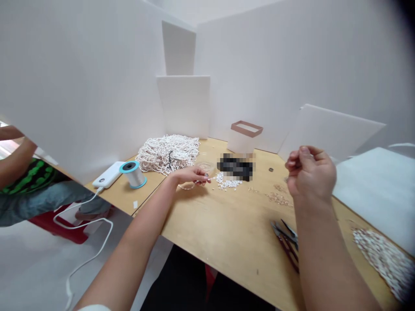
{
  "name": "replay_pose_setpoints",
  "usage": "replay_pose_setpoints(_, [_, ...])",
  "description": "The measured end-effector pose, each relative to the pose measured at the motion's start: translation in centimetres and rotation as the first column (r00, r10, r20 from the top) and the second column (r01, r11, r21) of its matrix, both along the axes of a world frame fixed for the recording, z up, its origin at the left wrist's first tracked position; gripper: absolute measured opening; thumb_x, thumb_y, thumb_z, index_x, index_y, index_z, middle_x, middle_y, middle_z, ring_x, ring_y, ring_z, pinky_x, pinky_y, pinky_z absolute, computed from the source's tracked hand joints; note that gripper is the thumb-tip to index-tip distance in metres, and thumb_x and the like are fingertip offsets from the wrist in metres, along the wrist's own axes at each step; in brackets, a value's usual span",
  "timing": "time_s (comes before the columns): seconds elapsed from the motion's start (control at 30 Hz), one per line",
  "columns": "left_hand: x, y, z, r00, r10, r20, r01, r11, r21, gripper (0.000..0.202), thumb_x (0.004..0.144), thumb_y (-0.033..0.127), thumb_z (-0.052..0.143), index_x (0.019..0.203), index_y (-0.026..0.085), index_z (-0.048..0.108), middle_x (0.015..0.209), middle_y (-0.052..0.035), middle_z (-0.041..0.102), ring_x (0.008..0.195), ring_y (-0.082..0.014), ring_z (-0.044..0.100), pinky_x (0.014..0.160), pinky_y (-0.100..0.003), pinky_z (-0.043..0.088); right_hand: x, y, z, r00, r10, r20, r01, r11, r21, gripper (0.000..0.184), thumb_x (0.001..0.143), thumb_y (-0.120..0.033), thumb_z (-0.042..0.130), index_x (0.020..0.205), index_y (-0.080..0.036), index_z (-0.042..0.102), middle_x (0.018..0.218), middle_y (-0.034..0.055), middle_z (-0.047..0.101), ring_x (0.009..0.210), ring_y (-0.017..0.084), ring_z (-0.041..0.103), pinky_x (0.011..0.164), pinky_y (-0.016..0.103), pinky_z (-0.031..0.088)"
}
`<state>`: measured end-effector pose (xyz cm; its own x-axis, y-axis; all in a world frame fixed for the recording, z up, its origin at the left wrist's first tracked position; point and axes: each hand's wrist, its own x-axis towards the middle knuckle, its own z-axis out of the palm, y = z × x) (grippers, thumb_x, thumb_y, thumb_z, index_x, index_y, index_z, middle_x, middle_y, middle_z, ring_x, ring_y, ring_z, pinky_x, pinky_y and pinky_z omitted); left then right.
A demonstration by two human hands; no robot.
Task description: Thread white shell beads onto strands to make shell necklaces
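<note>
My left hand (193, 174) is closed in a pinch just above the table, on a beaded string (187, 187) that loops below the fingers. Right beside its fingertips lies a loose pile of small white beads (228, 183). My right hand (311, 172) is raised higher on the right, thumb pressed against the curled fingers. Whatever it pinches, perhaps a thin thread, is too fine to see. Small gold-coloured pieces (279, 198) are scattered on the table to its left. Under my right forearm lie dark-handled pliers or snips (287, 246), partly covered.
A heap of white bead strands (168, 151) lies at the back left, near a thread spool (133, 175) and a white power bank (108, 174) with a cable. More bead strands (384, 261) rest at right. White panels (259, 65) enclose the table. Another person's arm (19, 160) shows far left.
</note>
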<state>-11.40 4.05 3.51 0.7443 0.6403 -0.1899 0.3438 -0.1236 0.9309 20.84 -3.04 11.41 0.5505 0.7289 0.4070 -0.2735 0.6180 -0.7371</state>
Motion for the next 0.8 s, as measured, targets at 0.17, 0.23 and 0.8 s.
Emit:
replay_pose_setpoints(0.17, [-4.9, -1.6, -0.5, 0.991, 0.081, -0.110, -0.081, 0.997, 0.007, 0.045, 0.079, 0.053, 0.065, 0.090, 0.010, 0.072, 0.066, -0.0023, 0.057, 0.060, -0.0105, 0.049, 0.056, -0.022, 0.037, -0.2, 0.0, 0.3, 0.999, 0.008, -0.042, -0.007, 1.000, 0.020, 0.016, 0.069, -0.009, 0.071, 0.078, -0.017, 0.060, 0.059, -0.0024, 0.059, 0.053, 0.009, 0.054, 0.042, 0.016, 0.038])
replay_pose_setpoints(0.23, [-6.2, -2.2, -0.9, 0.986, 0.109, -0.123, -0.108, 0.994, 0.014, 0.046, 0.079, 0.055, 0.064, 0.088, 0.010, 0.072, 0.065, -0.0021, 0.056, 0.059, -0.0104, 0.048, 0.056, -0.022, 0.037, -0.5, 0.0, 0.7, 0.999, 0.011, -0.050, -0.010, 1.000, 0.020, 0.015, 0.070, -0.008, 0.070, 0.077, -0.017, 0.060, 0.059, -0.0021, 0.058, 0.053, 0.009, 0.053, 0.041, 0.016, 0.037])
replay_pose_setpoints(0.8, [-8.5, -5.3, -1.4, 0.965, 0.253, 0.074, -0.259, 0.962, 0.084, 0.041, 0.078, 0.053, 0.064, 0.081, 0.012, 0.068, 0.064, -0.0025, 0.056, 0.059, -0.0110, 0.048, 0.057, -0.023, 0.035, -4.0, -0.3, 8.3, 0.999, 0.030, -0.033, -0.027, 0.995, 0.098, 0.027, 0.084, 0.007, 0.048, 0.073, -0.016, 0.056, 0.061, -0.0015, 0.052, 0.051, 0.007, 0.050, 0.041, 0.016, 0.030])
